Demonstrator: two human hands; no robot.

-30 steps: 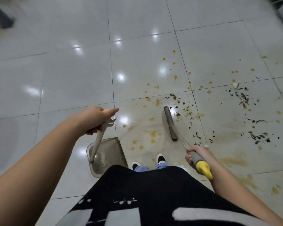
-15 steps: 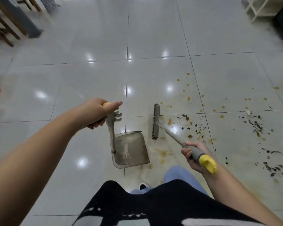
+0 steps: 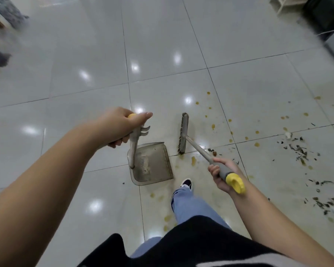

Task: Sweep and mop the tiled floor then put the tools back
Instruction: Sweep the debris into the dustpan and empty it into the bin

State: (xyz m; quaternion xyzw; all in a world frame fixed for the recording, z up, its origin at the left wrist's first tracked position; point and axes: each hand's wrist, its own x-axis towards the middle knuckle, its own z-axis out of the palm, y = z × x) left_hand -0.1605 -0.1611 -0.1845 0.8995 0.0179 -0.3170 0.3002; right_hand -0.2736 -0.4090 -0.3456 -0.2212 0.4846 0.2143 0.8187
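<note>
left hand (image 3: 121,126) gripping dustpan (image 3: 151,164) handle | right hand (image 3: 221,175) gripping broom (image 3: 183,132) by padded end | both probably light, stiff | debris (image 3: 297,151) awaiting sweeping

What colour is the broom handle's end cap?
Yellow, on a grey grip; broom handle's end cap shows clearly in the head view.

top-right: white shelf frame (image 3: 283,4) beside dark cabinet (image 3: 324,14), both cut by frame edge
top-left: blurred grey fabric (image 3: 12,10), type unclear
bottom: black garment (image 3: 191,245), blue jeans (image 3: 189,207), dark shoe (image 3: 186,183)
</note>
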